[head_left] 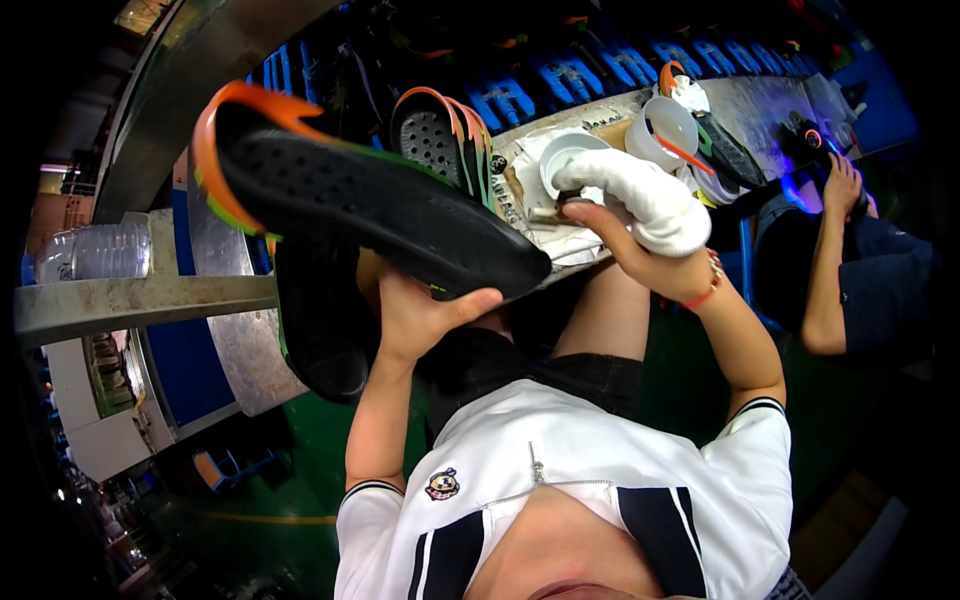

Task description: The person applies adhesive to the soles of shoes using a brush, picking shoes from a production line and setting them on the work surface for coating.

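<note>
A black shoe sole [340, 185] with an orange and green rim slants across the left and middle of the view. My left hand [415, 315] grips its underside near the narrower end, with the thumb along the edge. Below it hangs a second dark sole [325, 335]; whether my left hand holds that one too is hidden. White knit fabric covers some fingers of my right hand [640, 215]; the thumb is bare. Pinched in this hand is a small brush [545, 214] with a pale end, just below a white bowl [565, 155] on the bench.
More orange-rimmed soles [430, 130] stand behind the held sole. A translucent cup [660, 130] with a red-orange stick and a dark shoe part [730, 150] lie farther right. Blue clamps [570, 85] line the back. At right sits a co-worker [840, 240]; a metal beam [150, 300] crosses at left.
</note>
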The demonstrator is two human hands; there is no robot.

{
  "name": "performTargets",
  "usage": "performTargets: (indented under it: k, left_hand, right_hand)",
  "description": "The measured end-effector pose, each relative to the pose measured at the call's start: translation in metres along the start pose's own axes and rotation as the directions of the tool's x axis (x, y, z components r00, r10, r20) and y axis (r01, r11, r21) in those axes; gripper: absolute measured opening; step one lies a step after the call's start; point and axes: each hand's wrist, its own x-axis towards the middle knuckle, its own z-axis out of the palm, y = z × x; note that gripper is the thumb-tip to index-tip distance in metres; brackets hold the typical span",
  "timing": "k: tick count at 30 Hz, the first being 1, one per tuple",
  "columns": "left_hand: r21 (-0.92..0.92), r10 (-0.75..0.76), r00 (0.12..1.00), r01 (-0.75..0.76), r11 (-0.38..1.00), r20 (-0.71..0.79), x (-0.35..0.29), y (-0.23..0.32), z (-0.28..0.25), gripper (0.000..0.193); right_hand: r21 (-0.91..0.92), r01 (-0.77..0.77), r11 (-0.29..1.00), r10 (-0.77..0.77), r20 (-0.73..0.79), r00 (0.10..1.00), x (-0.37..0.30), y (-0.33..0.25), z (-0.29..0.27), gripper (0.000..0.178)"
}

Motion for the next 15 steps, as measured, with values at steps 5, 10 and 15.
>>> performTargets:
  k: [5, 10, 15]
  left_hand:
    - [0.177, 0.103, 0.979, -0.072, 0.982, -0.177, 0.006, -0.003, 0.000, 0.041]
    - [0.061, 0.126, 0.975, -0.116, 0.991, -0.182, 0.002, -0.006, -0.003, 0.058]
    - [-0.070, 0.100, 0.962, -0.121, 0.990, -0.254, -0.005, -0.004, -0.002, 0.058]
  right_hand:
    - [-0.268, -0.111, 0.957, 0.251, 0.571, 0.782, 0.002, -0.058, 0.003, 0.065]
    - [-0.217, -0.102, 0.971, 0.212, 0.578, 0.788, -0.015, -0.058, 0.021, 0.072]
    - [-0.159, -0.194, 0.968, 0.251, 0.573, 0.780, -0.021, -0.055, 0.024, 0.073]
